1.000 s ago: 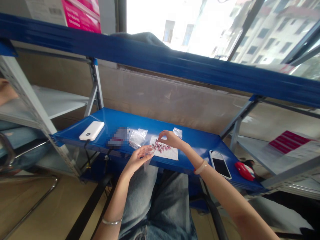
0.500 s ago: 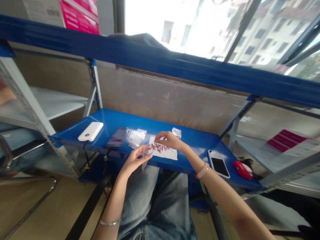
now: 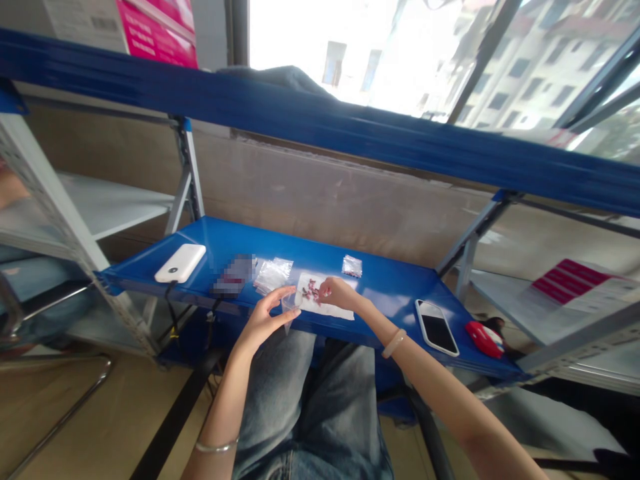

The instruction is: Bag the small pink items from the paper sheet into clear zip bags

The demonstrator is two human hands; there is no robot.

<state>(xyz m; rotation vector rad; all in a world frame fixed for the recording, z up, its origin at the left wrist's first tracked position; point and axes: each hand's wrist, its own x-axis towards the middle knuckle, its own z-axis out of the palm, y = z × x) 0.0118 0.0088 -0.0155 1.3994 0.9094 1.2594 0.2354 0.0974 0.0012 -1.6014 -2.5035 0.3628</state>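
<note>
My left hand (image 3: 264, 321) is closed on a clear plastic bag (image 3: 289, 304), its mouth spread between thumb and fingers at the shelf's front edge. Just right of the bag lies a white paper sheet (image 3: 341, 312) bearing several small dark-red and pink pieces (image 3: 309, 291), too small to name. My right hand (image 3: 341, 293) is over the sheet, fingers curled in at the pieces; whatever they hold is hidden. A stack of clear bags (image 3: 274, 273) lies behind my left hand. Farther back, a small clear packet (image 3: 352, 265) has reddish bits along its lower edge.
On the blue shelf (image 3: 390, 280) are a white power bank (image 3: 181, 263) with a cable, a blurred-out item (image 3: 234, 275), a phone (image 3: 437, 327) and a red-and-white object (image 3: 485, 339). A blue beam (image 3: 320, 123) crosses above; metal posts stand at both sides.
My right hand has moved slightly down and its fingers have curled in among the red pieces. The small packet behind it shows more fully. My left hand still holds the bag.
</note>
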